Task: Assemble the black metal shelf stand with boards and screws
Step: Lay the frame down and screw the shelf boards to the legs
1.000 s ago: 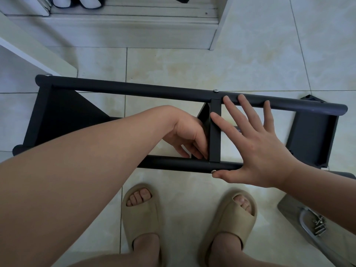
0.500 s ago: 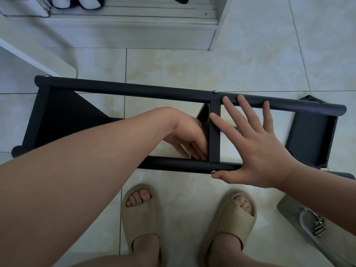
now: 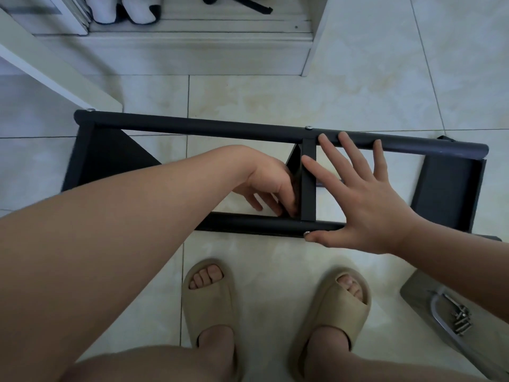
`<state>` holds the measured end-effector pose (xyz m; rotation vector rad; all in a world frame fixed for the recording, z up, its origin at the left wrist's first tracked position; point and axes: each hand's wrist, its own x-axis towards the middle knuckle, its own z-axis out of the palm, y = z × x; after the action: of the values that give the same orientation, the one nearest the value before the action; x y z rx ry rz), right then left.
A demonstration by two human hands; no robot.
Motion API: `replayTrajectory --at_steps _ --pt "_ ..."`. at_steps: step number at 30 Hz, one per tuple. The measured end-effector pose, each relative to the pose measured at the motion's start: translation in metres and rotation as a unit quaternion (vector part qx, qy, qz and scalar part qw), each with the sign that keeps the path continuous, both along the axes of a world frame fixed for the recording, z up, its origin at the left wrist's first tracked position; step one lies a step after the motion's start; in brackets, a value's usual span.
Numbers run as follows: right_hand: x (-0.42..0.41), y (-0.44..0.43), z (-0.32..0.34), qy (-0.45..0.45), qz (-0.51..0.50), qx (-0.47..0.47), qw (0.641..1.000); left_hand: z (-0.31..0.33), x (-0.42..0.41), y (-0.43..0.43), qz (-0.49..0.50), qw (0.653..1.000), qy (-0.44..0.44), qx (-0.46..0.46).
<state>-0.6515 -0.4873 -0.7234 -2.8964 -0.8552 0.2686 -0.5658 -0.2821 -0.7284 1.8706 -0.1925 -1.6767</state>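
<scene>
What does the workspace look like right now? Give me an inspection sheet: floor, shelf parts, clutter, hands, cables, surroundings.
Surface: pale tiled floor.
Job's things: black shelf frame on the floor, a screw head on its far tube; loose screws on a grey tray at lower right.
Clutter: nothing seen.
Hands: right hand spread open, fingertips on the far tube, thumb on the near tube; left hand reaches beside the middle board, grip hidden.
Cables: nothing seen.
Surroundings: beige slippers on the person's feet, white shoes on a low step, white board at left.
</scene>
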Motion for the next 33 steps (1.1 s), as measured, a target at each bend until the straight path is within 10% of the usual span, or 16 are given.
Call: replayTrajectory --at_steps 19,33 --pt "-0.037 0.001 0.073 0.259 -0.143 -0.061 0.953 0.076 -0.097 0.013 -0.122 0.894 -0.375 0.214" --pt "-0.035 0.01 0.066 0.179 -0.201 -0.085 0.959 0.065 -0.076 0.028 -0.008 0.845 -0.515 0.143"
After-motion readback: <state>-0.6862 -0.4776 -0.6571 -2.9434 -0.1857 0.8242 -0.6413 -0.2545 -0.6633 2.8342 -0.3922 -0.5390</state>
